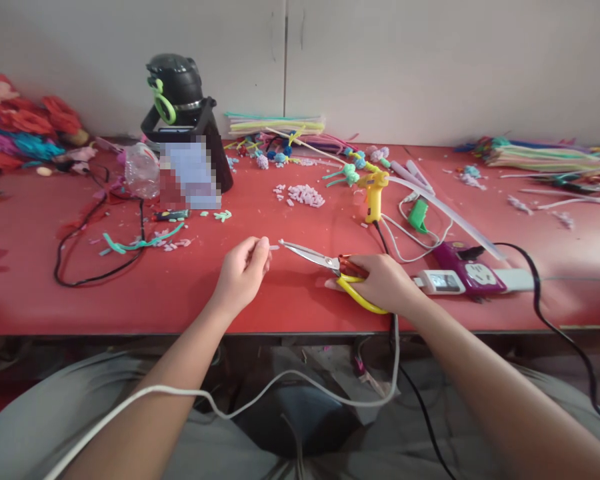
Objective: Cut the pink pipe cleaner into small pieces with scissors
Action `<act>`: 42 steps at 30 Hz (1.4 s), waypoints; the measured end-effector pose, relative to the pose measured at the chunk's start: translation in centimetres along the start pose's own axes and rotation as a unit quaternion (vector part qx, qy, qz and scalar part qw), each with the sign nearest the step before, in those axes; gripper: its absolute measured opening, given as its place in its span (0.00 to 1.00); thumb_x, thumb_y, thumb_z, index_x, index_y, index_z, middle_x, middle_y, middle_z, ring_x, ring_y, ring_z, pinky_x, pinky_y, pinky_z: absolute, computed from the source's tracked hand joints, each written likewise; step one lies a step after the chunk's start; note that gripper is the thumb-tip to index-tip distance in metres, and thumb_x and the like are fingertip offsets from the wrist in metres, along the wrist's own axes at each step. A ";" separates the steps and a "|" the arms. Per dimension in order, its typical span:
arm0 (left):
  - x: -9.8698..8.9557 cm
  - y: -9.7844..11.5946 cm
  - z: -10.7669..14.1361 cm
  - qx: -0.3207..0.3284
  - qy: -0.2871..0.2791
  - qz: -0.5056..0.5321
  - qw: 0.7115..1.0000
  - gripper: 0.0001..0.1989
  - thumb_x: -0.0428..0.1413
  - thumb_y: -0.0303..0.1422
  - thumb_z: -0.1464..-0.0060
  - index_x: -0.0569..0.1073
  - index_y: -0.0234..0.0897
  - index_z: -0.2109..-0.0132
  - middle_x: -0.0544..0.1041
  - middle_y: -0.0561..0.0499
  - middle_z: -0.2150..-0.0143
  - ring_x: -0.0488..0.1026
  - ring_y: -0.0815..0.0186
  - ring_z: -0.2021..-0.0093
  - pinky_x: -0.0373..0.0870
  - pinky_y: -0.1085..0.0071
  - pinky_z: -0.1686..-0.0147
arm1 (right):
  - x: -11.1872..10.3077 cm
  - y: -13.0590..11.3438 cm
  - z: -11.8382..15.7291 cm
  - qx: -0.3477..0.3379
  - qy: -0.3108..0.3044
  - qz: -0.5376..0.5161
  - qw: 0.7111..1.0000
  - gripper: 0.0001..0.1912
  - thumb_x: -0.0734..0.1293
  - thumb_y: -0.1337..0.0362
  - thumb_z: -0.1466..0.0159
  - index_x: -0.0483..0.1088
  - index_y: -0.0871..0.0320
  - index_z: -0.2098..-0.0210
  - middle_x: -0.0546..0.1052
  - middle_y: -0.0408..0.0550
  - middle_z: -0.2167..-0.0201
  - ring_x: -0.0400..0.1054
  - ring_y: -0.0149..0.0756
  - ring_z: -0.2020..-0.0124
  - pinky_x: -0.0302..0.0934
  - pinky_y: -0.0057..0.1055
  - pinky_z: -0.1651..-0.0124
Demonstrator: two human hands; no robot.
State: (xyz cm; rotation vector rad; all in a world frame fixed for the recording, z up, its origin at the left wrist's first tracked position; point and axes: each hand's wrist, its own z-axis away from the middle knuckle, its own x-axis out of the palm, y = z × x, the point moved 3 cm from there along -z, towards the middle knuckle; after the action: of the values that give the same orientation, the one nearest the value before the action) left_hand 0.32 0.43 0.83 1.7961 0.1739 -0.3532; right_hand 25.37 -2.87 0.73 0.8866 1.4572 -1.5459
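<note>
My left hand (244,272) is closed in a pinch over the red table (290,303), with the end of a thin pale strip (275,247) poking out past its fingertips. Just right of it, my right hand (380,283) grips scissors (357,293) with yellow and red handles. The blades point left toward the strip, and a small pale bit (281,242) shows at their tip. Beyond the hands lies a pile of short pale-pink pieces (305,195). A yellow glue gun (374,197) stands behind my right hand.
A purple power strip (473,270) and cables lie on the right. A black bottle (215,143) stands at the back left beside a clear plastic cup (141,175). Bundled coloured stems (275,125) lie along the wall. A white cable (260,397) crosses my lap.
</note>
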 end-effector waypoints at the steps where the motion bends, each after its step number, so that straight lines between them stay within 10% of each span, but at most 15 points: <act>1: 0.0 0.0 0.0 0.001 0.004 -0.004 1.000 0.21 0.47 0.41 0.32 0.62 0.38 0.74 0.62 0.57 0.80 0.62 0.72 0.80 0.59 0.72 0.77 | 0.0 0.0 0.0 -0.003 0.000 -0.002 1.000 0.36 0.63 0.27 0.51 0.53 0.55 0.79 0.60 0.40 0.82 0.49 0.30 0.76 0.45 0.29 0.74; 42: 0.1 0.6 0.0 0.014 -0.019 -0.008 1.000 0.21 0.47 0.44 0.33 0.64 0.38 0.72 0.65 0.55 0.79 0.63 0.72 0.80 0.61 0.73 0.77 | 0.0 0.1 -0.1 -0.014 0.002 0.002 1.000 0.36 0.64 0.28 0.50 0.54 0.55 0.80 0.61 0.41 0.82 0.50 0.30 0.77 0.45 0.29 0.73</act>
State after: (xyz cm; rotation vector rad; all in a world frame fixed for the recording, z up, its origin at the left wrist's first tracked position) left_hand 0.58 0.30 1.31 1.8147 0.1574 -0.4012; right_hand 25.44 -2.78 0.64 0.8746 1.4760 -1.5180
